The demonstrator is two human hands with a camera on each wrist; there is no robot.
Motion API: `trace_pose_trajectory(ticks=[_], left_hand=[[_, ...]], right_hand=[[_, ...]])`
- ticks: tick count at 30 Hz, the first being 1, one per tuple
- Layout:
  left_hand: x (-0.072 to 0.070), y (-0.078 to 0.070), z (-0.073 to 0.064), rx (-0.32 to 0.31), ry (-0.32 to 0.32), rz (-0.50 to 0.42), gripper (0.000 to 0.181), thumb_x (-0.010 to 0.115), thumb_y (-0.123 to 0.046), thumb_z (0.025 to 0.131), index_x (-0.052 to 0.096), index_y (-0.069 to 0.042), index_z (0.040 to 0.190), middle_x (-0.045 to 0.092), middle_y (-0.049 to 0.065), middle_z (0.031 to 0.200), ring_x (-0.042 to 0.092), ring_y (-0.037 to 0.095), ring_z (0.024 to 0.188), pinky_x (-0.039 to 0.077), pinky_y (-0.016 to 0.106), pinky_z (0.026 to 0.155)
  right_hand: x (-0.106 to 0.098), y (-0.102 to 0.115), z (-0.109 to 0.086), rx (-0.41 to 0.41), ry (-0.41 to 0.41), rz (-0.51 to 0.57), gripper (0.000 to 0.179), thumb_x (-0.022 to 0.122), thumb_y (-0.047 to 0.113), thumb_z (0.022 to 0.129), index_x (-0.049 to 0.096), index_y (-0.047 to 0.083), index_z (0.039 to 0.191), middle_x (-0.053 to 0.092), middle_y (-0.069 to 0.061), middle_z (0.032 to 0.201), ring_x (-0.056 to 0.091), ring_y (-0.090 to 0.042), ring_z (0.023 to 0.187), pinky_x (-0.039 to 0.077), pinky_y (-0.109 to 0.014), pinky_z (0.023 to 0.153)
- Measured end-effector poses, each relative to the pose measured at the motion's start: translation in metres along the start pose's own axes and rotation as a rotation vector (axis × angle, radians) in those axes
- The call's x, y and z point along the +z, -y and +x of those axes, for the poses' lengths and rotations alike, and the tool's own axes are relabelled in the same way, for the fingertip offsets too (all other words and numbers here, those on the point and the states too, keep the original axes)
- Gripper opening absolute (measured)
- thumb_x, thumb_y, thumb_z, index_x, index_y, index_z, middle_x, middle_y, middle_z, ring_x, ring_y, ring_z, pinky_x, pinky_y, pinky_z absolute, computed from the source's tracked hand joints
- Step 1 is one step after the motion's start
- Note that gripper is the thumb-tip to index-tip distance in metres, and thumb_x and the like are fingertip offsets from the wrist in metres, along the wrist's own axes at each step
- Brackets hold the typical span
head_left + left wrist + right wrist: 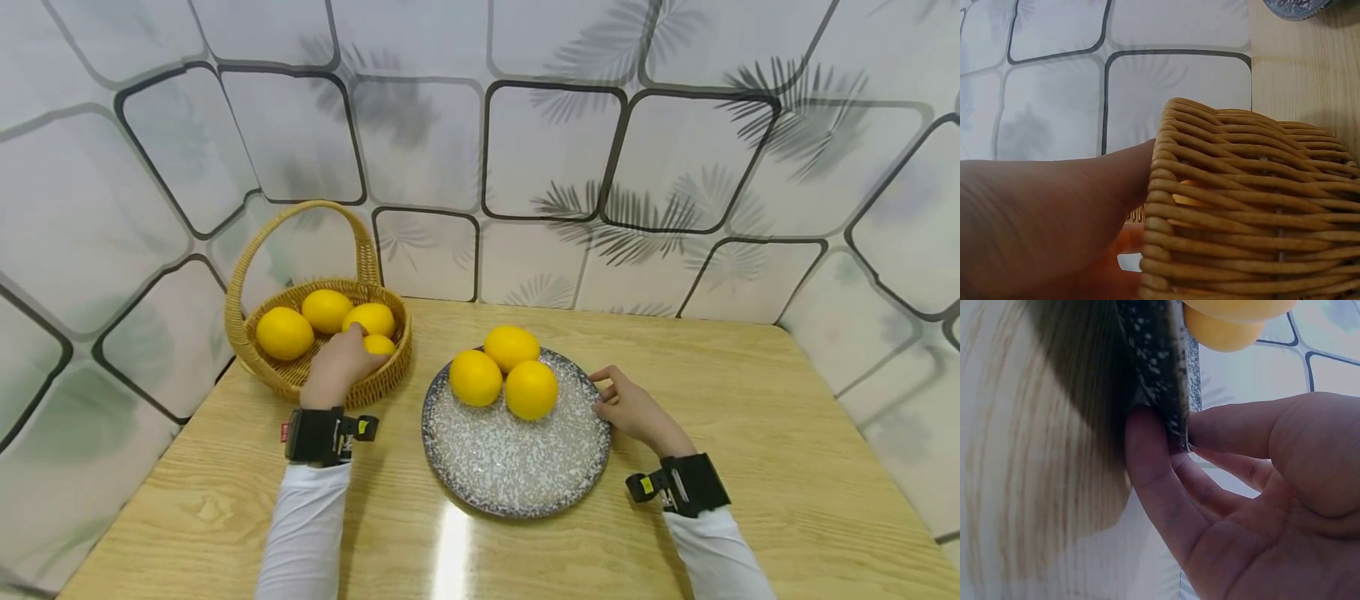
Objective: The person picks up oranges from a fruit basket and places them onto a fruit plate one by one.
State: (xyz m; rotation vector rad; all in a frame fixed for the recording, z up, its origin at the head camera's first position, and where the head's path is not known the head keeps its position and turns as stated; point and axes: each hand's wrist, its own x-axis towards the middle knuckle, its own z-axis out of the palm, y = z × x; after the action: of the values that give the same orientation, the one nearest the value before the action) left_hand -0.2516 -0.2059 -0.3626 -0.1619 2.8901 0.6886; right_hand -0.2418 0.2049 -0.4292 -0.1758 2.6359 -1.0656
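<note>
My left hand (344, 362) reaches over the near rim of the wicker basket (238, 327) and grips a yellow lemon (380, 345) against the basket's right side. In the left wrist view the basket's woven wall (1254, 200) hides the fingertips and most of that lemon. Three lemons lie around it, one at the left (285, 333). With thumb above and fingers below, my right hand (1222, 481) pinches the rim of the speckled grey plate (517, 467). Three more lemons sit together on the plate's far part, the nearest one (532, 390) towards the right hand.
The wooden table (750, 417) carries both basket and plate. A patterned wall covering (555, 158) rises behind and at both sides. The basket's tall arched handle (318, 204) stands up over the lemons.
</note>
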Motion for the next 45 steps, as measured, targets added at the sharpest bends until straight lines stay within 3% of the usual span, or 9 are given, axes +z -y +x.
trace_pose_trajectory(ticks=[16,32,45], left_hand=[[0.000,0.006,0.003,0.004,0.027,-0.019,0.081,0.054,-0.038,0.092,0.022,0.011,0.149,0.050,0.038,0.136,0.052,0.046,0.118,0.044,0.060,0.101],[-0.002,0.008,0.003,0.019,-0.053,0.025,0.078,0.060,-0.038,0.086,0.034,0.011,0.141,0.057,0.038,0.124,0.058,0.046,0.105,0.049,0.061,0.091],[-0.007,0.007,0.001,0.028,-0.116,0.027,0.080,0.063,-0.040,0.082,0.035,0.007,0.141,0.053,0.037,0.128,0.053,0.052,0.110,0.047,0.063,0.090]], right_hand=[[0.001,-0.001,0.001,0.003,0.002,-0.006,0.049,0.055,0.007,0.095,0.037,0.001,0.140,0.058,-0.027,0.111,0.058,-0.025,0.084,0.051,-0.030,0.064],[-0.001,0.001,-0.001,-0.024,0.005,-0.016,0.048,0.054,0.007,0.095,0.037,0.000,0.139,0.058,-0.027,0.109,0.058,-0.025,0.082,0.051,-0.030,0.063],[-0.001,-0.001,0.000,-0.013,0.008,0.007,0.048,0.054,0.007,0.095,0.037,0.000,0.139,0.057,-0.027,0.110,0.059,-0.025,0.083,0.053,-0.031,0.063]])
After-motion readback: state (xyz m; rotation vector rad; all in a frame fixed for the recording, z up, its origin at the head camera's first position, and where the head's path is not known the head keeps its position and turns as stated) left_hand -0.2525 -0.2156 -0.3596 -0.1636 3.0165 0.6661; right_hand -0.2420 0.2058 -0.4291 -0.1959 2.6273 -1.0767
